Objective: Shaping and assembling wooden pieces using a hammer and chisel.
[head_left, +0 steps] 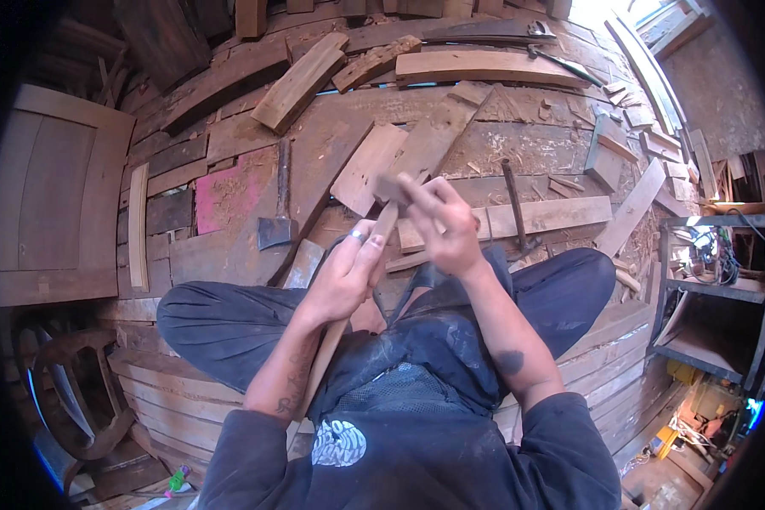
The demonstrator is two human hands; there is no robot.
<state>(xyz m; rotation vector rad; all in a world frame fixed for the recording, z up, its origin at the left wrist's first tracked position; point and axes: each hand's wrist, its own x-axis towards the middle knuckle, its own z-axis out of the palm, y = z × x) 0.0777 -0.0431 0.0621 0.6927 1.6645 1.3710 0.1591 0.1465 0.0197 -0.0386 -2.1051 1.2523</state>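
Observation:
I sit cross-legged with a long, narrow wooden strip (325, 367) slanting up from beside my left forearm. My left hand (342, 276) is wrapped round this strip below its upper end. At that upper end my right hand (452, 231) grips a small brown block (390, 188) between thumb and fingers. The block touches or lies very close to the strip; motion blur hides which. Just beyond my hands a flat wooden board (370, 166) lies on the floor. A hatchet (277, 231) is to the left, and a hammer (513, 200) rests to the right.
Thick timber pieces (302, 83) and a handsaw (484, 34) lie at the far side. A green-handled tool (565, 66) is far right. Wood shavings and offcuts (603, 153) litter the plank floor. A panelled door (59, 200) stands left, a metal shelf (710, 289) right.

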